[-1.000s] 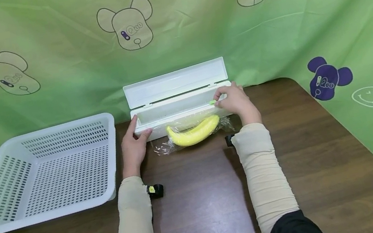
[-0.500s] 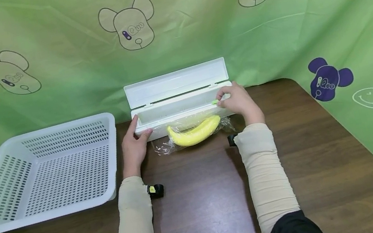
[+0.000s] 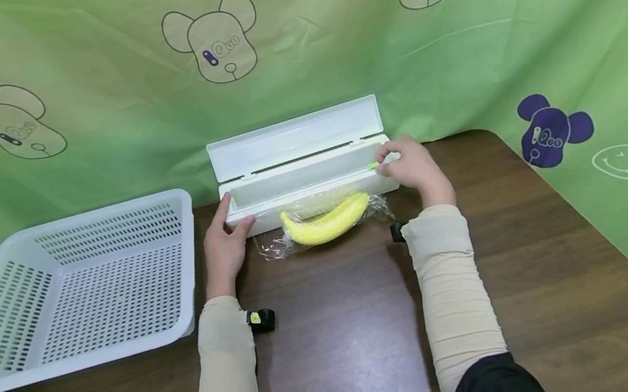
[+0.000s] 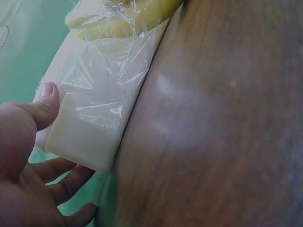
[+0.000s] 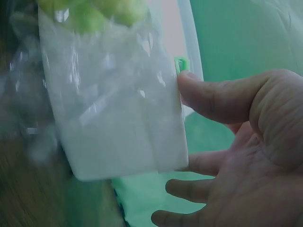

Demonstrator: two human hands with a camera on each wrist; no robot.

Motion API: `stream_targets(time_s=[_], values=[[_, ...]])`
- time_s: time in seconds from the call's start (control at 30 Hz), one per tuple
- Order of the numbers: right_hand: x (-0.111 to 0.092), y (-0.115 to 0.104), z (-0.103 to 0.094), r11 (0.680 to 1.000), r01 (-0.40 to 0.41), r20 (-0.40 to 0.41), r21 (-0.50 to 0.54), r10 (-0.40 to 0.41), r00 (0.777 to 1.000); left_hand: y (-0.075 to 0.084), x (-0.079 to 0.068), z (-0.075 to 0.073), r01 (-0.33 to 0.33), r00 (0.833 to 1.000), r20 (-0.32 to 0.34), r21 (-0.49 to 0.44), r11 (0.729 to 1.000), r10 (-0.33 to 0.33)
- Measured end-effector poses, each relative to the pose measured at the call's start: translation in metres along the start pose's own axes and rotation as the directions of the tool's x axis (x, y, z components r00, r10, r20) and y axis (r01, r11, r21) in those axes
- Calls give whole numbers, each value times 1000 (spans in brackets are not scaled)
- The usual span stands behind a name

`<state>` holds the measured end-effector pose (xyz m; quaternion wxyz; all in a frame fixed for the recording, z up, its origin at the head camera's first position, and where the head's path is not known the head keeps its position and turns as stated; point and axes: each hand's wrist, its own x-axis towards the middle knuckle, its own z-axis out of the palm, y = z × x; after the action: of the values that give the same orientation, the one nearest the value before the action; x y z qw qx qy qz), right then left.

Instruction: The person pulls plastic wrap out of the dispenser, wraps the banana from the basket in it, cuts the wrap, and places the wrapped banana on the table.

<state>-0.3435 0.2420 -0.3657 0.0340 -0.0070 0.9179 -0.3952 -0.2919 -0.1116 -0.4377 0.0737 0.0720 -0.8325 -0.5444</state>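
Note:
A white cling film dispenser (image 3: 265,223) lies on the table with its lid (image 3: 294,140) raised. My left hand (image 3: 224,250) holds the dispenser's left end, with the thumb on the front side and the other fingers around the end. Near the right end, my right hand (image 3: 415,167) pinches a small green slide cutter (image 3: 373,166) on the front edge; its thumb presses the cutter (image 5: 181,65) in the right wrist view. A yellow banana (image 3: 328,223) lies against the front of the dispenser, in clear cling film (image 4: 102,106) that spreads over the front wall.
To the left stands a white perforated plastic basket (image 3: 191,259). The brown wooden table (image 3: 339,339) extends in front of the dispenser. Behind the dispenser hangs a green printed cloth (image 3: 325,47), which also runs along the table's right side.
My right hand has slid the green cutter to the right along the dispenser's edge. My left hand, the dispenser and the banana have stayed in place.

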Motion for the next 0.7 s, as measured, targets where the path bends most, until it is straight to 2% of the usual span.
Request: stream_targets(time_s=[0.13, 0.4, 0.7], values=[[-2, 1, -3, 1000, -18, 0, -2, 18, 1000, 1, 0, 0, 2, 1000, -2, -1, 1000, -2], [-2, 4, -4, 1000, 4, -33, -13, -5, 999, -1, -1, -1, 10, 1000, 2, 6, 1000, -10], [-2, 10, -10, 999, -23, -48, -31, 21, 999, 1, 0, 0, 23, 1000, 14, -2, 1000, -23]])
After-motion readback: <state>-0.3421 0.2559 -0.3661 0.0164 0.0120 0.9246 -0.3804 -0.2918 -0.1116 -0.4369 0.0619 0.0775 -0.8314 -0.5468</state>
